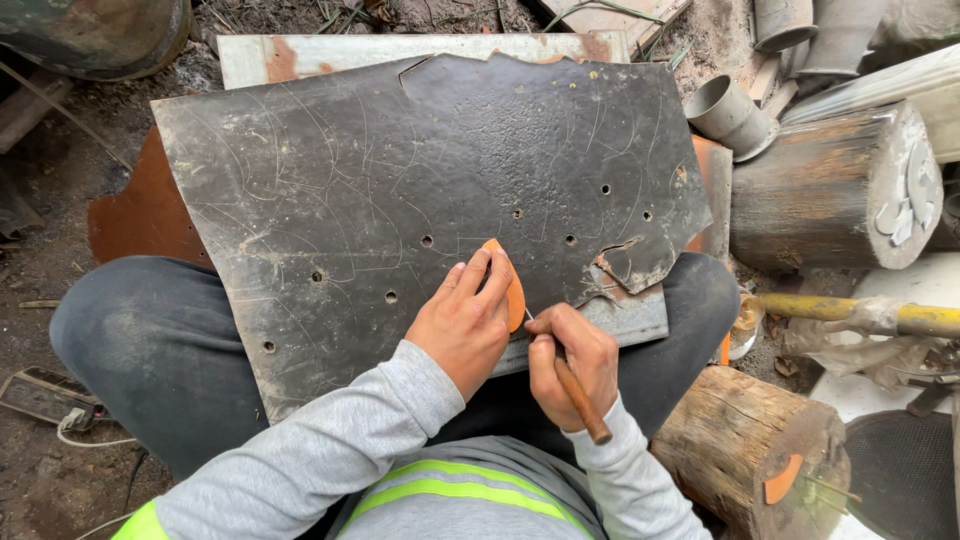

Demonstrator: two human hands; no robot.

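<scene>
1. A big dark metal sheet (400, 200) lies across the person's knees, scratched with curved lines and punched with small holes; everything below is placed from it.
2. The left hand (462, 322) lies flat on the sheet's near edge, fingers together, pressing down an orange template (514, 292) that touches the sheet.
3. The right hand (572, 355), just right of the left hand at the same near edge, is curled tight around a wooden-handled scriber (580, 398); its thin metal tip meets the sheet beside the template's lower edge.
4. The sheet's right edge is ragged, with a torn notch (625, 262) close to the right hand, and a lighter strip of metal (625, 318) pokes out under it there.
5. The sheet's wide upper and left parts lie bare.
6. Off the sheet's right edge stand two logs, one (830, 185) by its far corner and one (750, 440) by its near corner, with a yellow bar (850, 312) between them.
7. A grey pipe piece (728, 115) sits just beyond the far right corner.
</scene>
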